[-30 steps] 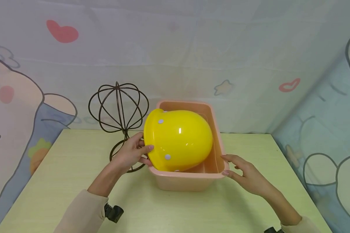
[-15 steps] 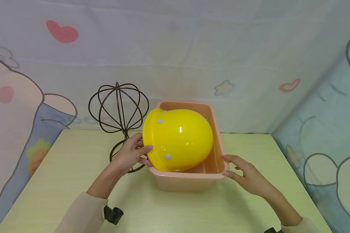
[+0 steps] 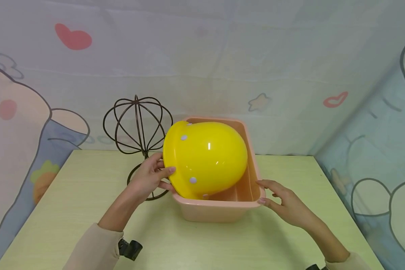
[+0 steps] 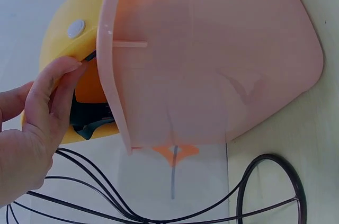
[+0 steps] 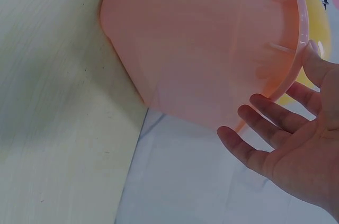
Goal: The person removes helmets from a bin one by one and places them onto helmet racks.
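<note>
A yellow safety helmet (image 3: 207,157) with pale round dots lies on its side in the pink plastic basin (image 3: 210,210), its open end facing left and jutting past the basin's left rim. My left hand (image 3: 146,178) pinches the helmet's brim between thumb and fingers. In the left wrist view, black straps (image 4: 92,115) show inside the orange interior of the helmet. At the basin's front right corner, my right hand (image 3: 287,202) holds the rim with thumb and index finger. Its other fingers spread loosely outside the wall in the right wrist view.
A dark wire stand (image 3: 140,131) with a globe-shaped top stands just left of the basin, behind my left hand. The pale wooden table (image 3: 77,195) ends at a cartoon-printed curtain (image 3: 216,67) at the back.
The helmet has risen slightly and shifted a little left, with my left hand moving along on its brim. My right hand and the basin stay nearly in place.
</note>
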{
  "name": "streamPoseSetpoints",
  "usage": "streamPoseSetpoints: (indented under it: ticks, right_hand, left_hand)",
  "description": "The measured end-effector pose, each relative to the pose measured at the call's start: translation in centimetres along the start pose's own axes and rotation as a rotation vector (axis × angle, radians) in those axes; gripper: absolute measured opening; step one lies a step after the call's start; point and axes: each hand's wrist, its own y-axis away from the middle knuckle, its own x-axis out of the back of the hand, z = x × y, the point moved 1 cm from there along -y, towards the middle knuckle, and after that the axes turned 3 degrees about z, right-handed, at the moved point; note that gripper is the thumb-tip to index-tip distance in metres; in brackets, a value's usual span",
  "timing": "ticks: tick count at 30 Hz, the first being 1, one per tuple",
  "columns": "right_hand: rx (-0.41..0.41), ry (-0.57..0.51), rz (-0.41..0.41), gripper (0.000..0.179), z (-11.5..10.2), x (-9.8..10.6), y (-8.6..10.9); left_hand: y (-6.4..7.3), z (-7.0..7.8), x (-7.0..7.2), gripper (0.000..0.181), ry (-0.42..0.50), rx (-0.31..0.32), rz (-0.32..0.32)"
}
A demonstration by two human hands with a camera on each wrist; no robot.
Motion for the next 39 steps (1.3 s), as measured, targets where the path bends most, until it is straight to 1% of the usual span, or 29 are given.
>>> streamPoseSetpoints:
  ticks: [7, 11, 16, 22, 31, 39]
  right_hand:
    - [0.013, 0.007, 0.008, 0.045, 0.1, 0.0, 0.0]
    - [0.009, 0.002, 0.007, 0.045, 0.1, -0.1, 0.0]
    - [0.008, 0.002, 0.009, 0.046, 0.1, -0.1, -0.1]
    - [0.011, 0.003, 0.007, 0.046, 0.1, -0.1, -0.2]
    - [0.003, -0.005, 0.001, 0.047, 0.2, -0.2, -0.3]
    - [0.004, -0.011, -0.001, 0.047, 0.2, -0.2, -0.4]
  left_hand:
    - [0.2, 0.5, 0.3, 0.046, -0.002, -0.043, -0.013]
    - [0.3, 0.8, 0.4, 0.046, -0.007, -0.056, -0.004]
    - [0.7, 1.5, 0.6, 0.042, -0.015, -0.104, 0.011]
    - [0.9, 1.8, 0.9, 0.039, 0.006, -0.15, 0.022]
    - [1.4, 2.1, 1.2, 0.037, 0.031, -0.182, 0.047]
    - [1.7, 2.2, 1.5, 0.039, 0.069, -0.261, 0.049]
